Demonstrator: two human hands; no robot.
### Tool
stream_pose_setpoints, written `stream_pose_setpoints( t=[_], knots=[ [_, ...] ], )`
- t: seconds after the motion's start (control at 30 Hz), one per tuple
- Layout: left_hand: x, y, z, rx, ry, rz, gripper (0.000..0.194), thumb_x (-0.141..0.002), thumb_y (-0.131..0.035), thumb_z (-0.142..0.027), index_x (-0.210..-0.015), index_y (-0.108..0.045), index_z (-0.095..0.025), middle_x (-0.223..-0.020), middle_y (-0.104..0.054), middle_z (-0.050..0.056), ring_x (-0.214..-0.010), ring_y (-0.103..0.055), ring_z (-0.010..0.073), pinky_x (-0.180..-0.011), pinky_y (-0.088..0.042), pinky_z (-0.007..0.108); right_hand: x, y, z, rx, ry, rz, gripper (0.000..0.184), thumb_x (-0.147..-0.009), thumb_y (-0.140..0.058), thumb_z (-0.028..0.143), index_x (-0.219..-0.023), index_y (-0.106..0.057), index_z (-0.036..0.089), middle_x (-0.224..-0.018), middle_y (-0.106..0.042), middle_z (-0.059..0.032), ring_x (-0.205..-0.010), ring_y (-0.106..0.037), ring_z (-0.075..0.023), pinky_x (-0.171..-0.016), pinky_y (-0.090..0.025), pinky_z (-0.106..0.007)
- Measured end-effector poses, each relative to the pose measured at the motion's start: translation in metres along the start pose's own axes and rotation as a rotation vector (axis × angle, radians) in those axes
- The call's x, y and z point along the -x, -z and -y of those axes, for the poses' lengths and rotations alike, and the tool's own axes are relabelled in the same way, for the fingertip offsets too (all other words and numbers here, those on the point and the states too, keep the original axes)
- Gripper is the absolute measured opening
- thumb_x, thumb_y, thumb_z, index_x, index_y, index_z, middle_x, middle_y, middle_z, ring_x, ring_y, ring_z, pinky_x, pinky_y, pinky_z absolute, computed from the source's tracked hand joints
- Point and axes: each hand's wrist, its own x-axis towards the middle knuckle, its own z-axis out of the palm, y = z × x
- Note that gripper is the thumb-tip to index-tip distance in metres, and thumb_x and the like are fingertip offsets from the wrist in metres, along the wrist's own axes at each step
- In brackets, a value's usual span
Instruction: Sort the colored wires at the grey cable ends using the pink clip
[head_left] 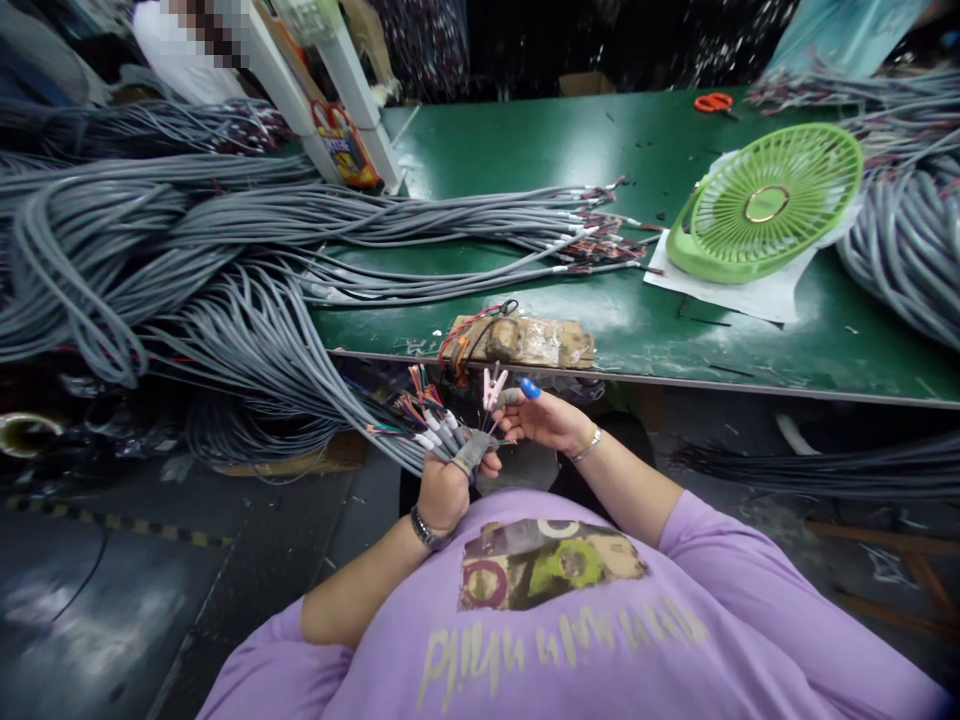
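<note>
My left hand (448, 488) is closed around a bundle of grey cables (442, 432) with white sleeves and stripped, coloured wire ends. Grey wrapping covers its thumb. My right hand (553, 422) is at the cable ends, its fingers curled in on thin wires (489, 424); the exact grip is partly hidden. Its thumb, capped in blue, points up apart from the fingers, and one finger is wrapped in grey. Beside those fingertips stands a pale pink clip (493, 388), at the front of a worn wooden block (540, 342) with red and black leads.
Grey cables (247, 230) in a large heap spread over the left of the green table (525, 145). A green fan (766, 203) stands on white paper at right, near coiled cables (911, 240). Orange-handled scissors (712, 103) lie at the back. A white post (367, 120) rises at left.
</note>
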Motion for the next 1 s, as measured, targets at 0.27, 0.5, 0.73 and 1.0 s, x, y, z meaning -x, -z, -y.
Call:
stream_pose_setpoints(
  t=[0.27,0.5,0.73,1.0],
  knots=[
    [0.002,0.001,0.004,-0.169,-0.003,0.046,0.033,-0.077,-0.067,-0.043,-0.061,-0.067,-0.014,-0.058,-0.068,0.004,-0.048,-0.061,0.0125,-0.051,-0.051,0.023,0.001,-0.020,0.006,0.337,-0.018,-0.051,0.035,-0.064,-0.079,0.041,-0.079,-0.063,0.013,-0.072,-0.066,-0.0042,-0.065,-0.060,-0.0118,-0.055,-0.046,-0.020],
    [0.000,0.002,0.006,-0.220,0.027,0.164,0.033,-0.079,-0.066,-0.041,-0.060,-0.067,-0.013,-0.056,-0.067,0.005,-0.048,-0.061,0.0129,-0.051,-0.051,0.024,-0.007,-0.027,0.008,0.405,-0.004,-0.066,0.027,-0.057,-0.081,0.029,-0.065,-0.061,0.012,-0.058,-0.060,0.0015,-0.053,-0.054,-0.0084,-0.054,-0.044,-0.021],
    [0.000,0.003,0.004,-0.093,0.127,0.169,0.031,-0.076,-0.070,-0.040,-0.062,-0.067,-0.013,-0.054,-0.066,0.004,-0.045,-0.059,0.0119,-0.048,-0.050,0.023,-0.003,-0.019,0.004,0.330,0.004,-0.047,0.029,-0.064,-0.081,0.034,-0.071,-0.065,0.010,-0.066,-0.066,-0.0023,-0.059,-0.059,-0.0100,-0.058,-0.046,-0.022],
    [0.001,-0.006,-0.009,0.097,0.031,-0.008,0.028,-0.071,-0.073,-0.038,-0.060,-0.067,-0.013,-0.052,-0.066,0.002,-0.045,-0.059,0.0109,-0.046,-0.051,0.021,-0.013,-0.015,0.007,0.048,0.037,-0.100,0.050,-0.089,-0.047,0.059,-0.086,-0.065,0.012,-0.077,-0.067,-0.0066,-0.062,-0.060,-0.0111,-0.059,-0.052,-0.024]
  ],
)
